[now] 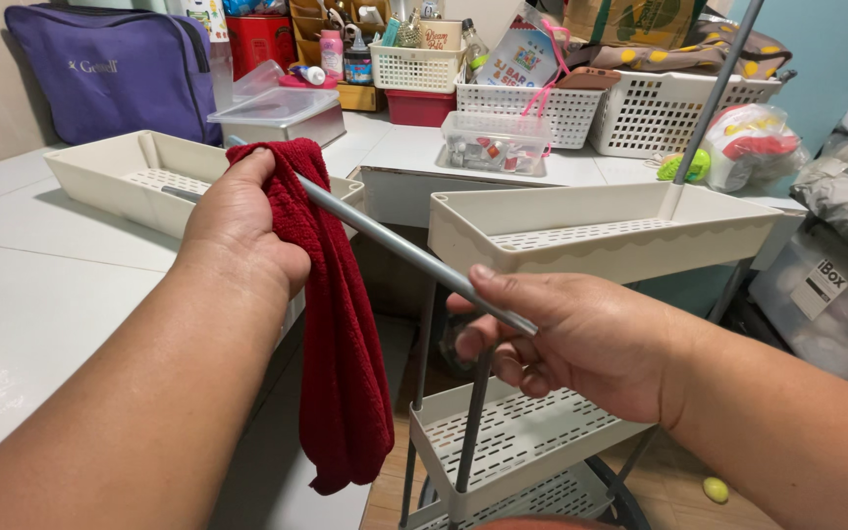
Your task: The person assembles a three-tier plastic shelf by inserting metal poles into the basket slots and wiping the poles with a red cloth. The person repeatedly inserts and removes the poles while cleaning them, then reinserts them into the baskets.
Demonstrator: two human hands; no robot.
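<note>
1. Left hand: fingers closed around a red cloth, pressing it onto a grey rod.
2. Right hand: fingers curled around the rod's near end, thumb on top.
3. Grey rod: runs from the right hand toward 10 o'clock, into the cloth.
4. Red cloth: hangs down below the left hand.
5. Cream tray: on the white surface, at 10 o'clock from the left hand.
6. Tiered cart: cream trays stacked under the right hand.
7. White baskets: at 1 o'clock, well apart.
</note>
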